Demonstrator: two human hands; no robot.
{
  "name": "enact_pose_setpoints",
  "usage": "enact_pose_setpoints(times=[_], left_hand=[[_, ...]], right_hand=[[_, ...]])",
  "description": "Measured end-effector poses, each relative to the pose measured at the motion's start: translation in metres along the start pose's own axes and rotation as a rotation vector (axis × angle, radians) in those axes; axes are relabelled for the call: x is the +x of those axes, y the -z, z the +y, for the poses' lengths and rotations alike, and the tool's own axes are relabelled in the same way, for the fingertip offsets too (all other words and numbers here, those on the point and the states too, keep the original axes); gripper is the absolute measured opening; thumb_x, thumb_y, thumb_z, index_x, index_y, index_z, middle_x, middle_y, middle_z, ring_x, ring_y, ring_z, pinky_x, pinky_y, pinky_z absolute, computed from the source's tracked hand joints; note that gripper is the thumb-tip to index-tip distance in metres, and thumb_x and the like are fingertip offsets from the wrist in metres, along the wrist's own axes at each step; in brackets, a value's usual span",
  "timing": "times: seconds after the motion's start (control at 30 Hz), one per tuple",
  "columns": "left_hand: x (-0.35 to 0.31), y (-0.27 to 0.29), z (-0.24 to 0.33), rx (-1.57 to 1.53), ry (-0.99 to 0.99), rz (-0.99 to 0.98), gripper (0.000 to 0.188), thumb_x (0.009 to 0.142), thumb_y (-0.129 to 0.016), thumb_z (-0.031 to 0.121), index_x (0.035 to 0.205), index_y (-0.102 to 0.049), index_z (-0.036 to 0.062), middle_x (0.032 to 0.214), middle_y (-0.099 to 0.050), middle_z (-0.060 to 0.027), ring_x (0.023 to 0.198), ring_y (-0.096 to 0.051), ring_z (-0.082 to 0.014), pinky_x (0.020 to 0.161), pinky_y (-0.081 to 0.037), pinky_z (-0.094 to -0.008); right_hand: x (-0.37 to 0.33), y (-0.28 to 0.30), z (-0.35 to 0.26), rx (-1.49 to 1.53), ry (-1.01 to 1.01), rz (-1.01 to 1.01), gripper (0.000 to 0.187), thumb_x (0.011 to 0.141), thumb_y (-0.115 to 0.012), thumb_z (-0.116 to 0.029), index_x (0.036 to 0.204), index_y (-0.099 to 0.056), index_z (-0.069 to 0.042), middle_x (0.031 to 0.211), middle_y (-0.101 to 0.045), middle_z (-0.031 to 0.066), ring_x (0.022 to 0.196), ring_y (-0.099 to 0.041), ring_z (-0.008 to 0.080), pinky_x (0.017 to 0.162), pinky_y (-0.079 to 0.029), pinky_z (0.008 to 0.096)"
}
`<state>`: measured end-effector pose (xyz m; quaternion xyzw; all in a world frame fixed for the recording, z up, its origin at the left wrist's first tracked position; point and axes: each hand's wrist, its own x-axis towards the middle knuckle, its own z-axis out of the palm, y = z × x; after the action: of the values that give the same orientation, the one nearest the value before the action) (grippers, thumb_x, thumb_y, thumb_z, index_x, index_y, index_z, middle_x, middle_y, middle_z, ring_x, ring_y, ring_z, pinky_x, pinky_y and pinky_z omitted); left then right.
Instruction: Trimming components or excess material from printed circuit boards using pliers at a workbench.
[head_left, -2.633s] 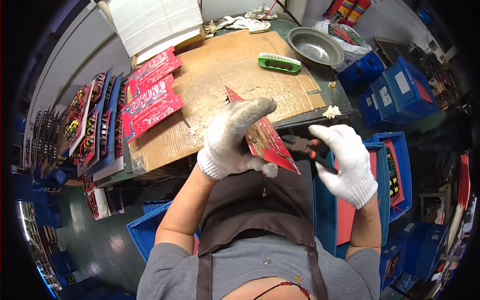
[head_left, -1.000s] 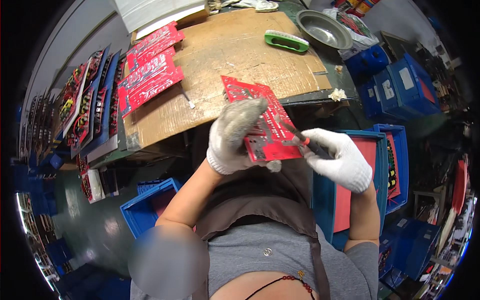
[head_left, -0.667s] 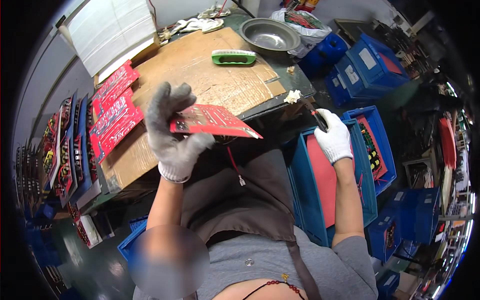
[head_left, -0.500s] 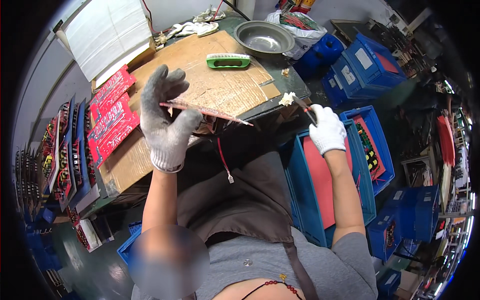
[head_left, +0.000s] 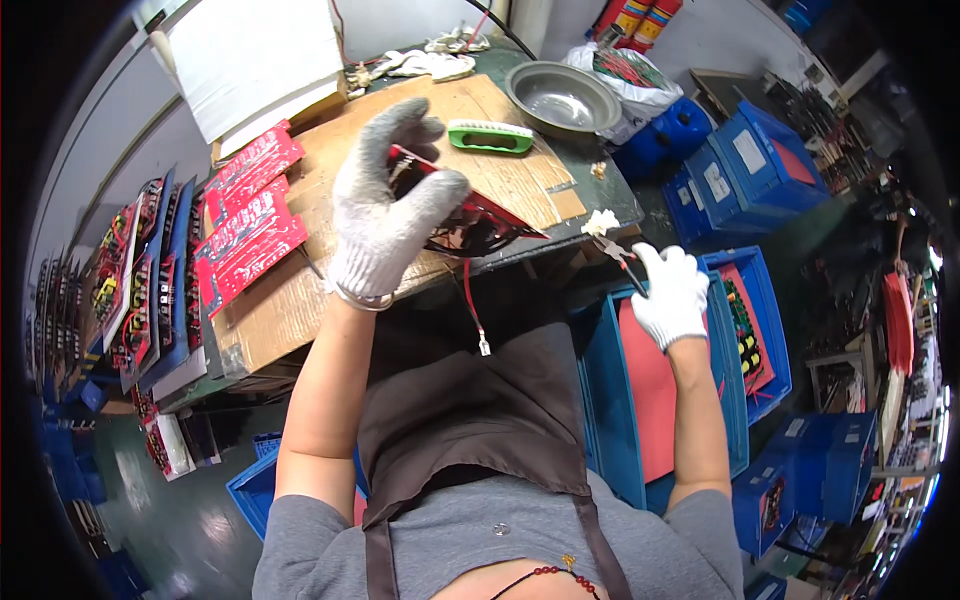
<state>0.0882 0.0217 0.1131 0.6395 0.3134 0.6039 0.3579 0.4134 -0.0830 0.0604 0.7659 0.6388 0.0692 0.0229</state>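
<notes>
My left hand [head_left: 385,205], in a grey-palmed white glove, grips a red circuit board [head_left: 478,228] between thumb and fingers above the table's near edge. The board is tilted, with dark components on the side I see. A red wire [head_left: 470,290] with a pale connector at its end hangs below it. In my right hand [head_left: 672,300], also gloved, is a pair of pliers [head_left: 618,252] with reddish handles, held out to the right. Its jaws point up toward a crumpled whitish lump [head_left: 600,222] at the table's edge.
On the cardboard-covered table [head_left: 330,225] lie two red circuit boards [head_left: 250,245], a green brush [head_left: 490,137] and a metal bowl [head_left: 563,97]. Upright boards [head_left: 150,290] stand at left. Blue bins [head_left: 600,400] with pink sheets stand at right.
The board has turned from nearly edge-on to show its component side. My left hand sits farther right in the picture, and the pliers' jaws show more clearly. The whole view has shifted somewhat.
</notes>
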Motion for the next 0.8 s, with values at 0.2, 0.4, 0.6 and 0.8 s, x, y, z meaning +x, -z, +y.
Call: enact_pose_setpoints(times=[0.2,0.4,0.6,0.8], left_hand=[[0.003,0.001,-0.001,0.066,0.043,-0.006,0.068,0.079,-0.085,0.018,0.139,-0.059,0.0015,0.118,-0.069,-0.0106,0.109,-0.064,-0.0161,0.099,-0.051,-0.0318],[0.006,0.000,0.003,0.136,0.033,-0.058,0.063,0.084,-0.074,0.008,0.144,-0.055,0.0036,0.124,-0.067,-0.0116,0.108,-0.061,-0.0156,0.098,-0.052,-0.0329],[0.006,0.001,0.001,0.107,0.025,-0.052,0.061,0.084,-0.075,0.008,0.142,-0.057,0.0033,0.119,-0.068,-0.0103,0.106,-0.062,-0.0151,0.097,-0.053,-0.0326],[0.006,0.006,-0.001,0.033,0.022,-0.032,0.057,0.079,-0.083,0.013,0.131,-0.064,0.0010,0.092,-0.067,-0.0037,0.084,-0.065,-0.0101,0.079,-0.055,-0.0265]], right_hand=[[-0.024,0.060,-0.029,0.551,0.250,0.403,0.066,0.069,-0.077,0.000,0.131,-0.064,-0.018,0.117,-0.060,0.0132,0.114,-0.059,0.0348,0.099,-0.049,0.0429],[-0.033,0.108,-0.042,0.413,0.374,0.396,0.075,0.064,-0.079,0.002,0.135,-0.064,-0.018,0.122,-0.059,0.0130,0.116,-0.058,0.0347,0.102,-0.044,0.0434],[-0.027,0.114,-0.045,0.224,0.403,0.444,0.073,0.065,-0.080,0.000,0.134,-0.066,-0.019,0.121,-0.061,0.0119,0.115,-0.058,0.0330,0.102,-0.042,0.0444],[-0.016,0.102,-0.039,0.412,0.503,0.293,0.063,0.072,-0.073,0.005,0.131,-0.067,-0.013,0.106,-0.067,0.0127,0.101,-0.065,0.0326,0.088,-0.051,0.0396]])
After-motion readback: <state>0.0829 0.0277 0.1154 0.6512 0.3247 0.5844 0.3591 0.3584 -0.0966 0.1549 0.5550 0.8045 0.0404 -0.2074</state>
